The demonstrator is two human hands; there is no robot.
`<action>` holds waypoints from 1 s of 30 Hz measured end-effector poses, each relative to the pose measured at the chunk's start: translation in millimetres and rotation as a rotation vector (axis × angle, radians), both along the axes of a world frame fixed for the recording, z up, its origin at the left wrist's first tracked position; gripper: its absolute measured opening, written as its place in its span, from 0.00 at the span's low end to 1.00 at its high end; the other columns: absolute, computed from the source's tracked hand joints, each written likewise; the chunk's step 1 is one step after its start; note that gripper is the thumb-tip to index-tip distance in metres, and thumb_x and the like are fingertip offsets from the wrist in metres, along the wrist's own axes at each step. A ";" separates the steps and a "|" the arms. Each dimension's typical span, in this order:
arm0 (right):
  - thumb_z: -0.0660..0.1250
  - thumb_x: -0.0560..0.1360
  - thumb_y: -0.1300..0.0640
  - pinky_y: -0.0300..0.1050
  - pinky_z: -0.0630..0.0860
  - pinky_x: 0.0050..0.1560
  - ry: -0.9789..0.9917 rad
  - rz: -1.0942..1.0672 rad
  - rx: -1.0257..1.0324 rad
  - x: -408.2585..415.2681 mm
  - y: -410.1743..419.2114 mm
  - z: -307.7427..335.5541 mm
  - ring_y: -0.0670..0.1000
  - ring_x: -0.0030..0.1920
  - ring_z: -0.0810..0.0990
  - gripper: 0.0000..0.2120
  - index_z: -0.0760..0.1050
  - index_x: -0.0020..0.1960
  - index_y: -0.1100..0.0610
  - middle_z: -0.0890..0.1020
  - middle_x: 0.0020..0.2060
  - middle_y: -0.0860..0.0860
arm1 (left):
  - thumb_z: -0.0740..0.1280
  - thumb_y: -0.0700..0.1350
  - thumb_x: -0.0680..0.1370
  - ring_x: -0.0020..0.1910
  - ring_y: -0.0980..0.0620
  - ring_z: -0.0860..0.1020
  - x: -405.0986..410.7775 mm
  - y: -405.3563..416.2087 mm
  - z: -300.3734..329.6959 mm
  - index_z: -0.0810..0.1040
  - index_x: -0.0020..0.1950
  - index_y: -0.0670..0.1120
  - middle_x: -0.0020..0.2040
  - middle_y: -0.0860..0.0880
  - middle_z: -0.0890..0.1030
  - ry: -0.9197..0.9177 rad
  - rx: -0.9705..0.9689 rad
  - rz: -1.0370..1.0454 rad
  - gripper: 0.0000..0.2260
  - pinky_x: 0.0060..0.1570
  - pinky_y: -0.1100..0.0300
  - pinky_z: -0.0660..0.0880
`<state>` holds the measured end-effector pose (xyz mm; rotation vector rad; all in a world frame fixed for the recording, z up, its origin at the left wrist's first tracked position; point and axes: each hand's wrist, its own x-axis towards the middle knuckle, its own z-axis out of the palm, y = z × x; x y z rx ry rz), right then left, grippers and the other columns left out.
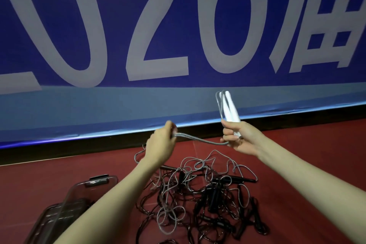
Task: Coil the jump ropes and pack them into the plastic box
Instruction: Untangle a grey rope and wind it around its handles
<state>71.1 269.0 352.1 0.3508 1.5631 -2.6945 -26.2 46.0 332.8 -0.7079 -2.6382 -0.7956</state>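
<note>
Two white tapered plastic handles (230,108) stand up from the right hand's (240,137) closed fist; their grey cord (200,140) runs leftward into the left hand's (161,142) pinch (fingertips hidden). Below both grips: tangled black and grey jump ropes (200,200); clear plastic box (65,210), partly cut off.

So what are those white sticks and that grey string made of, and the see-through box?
The white jump-rope handles in the right hand look like smooth, matte plastic. The thin grey cord held by the left hand looks like glossy plastic-coated cable; it keeps springy loops. The smoky see-through box seems hard, shiny plastic.
</note>
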 end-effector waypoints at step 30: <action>0.67 0.70 0.73 0.40 0.77 0.33 0.157 0.317 1.038 8.2 -42.2 26.8 0.49 0.33 0.81 0.18 0.73 0.59 0.63 0.78 0.37 0.55 | 0.61 0.40 0.77 0.30 0.50 0.63 14.2 17.0 49.5 0.71 0.38 0.32 0.31 0.44 0.69 -0.217 0.516 -0.088 0.13 0.25 0.65 0.60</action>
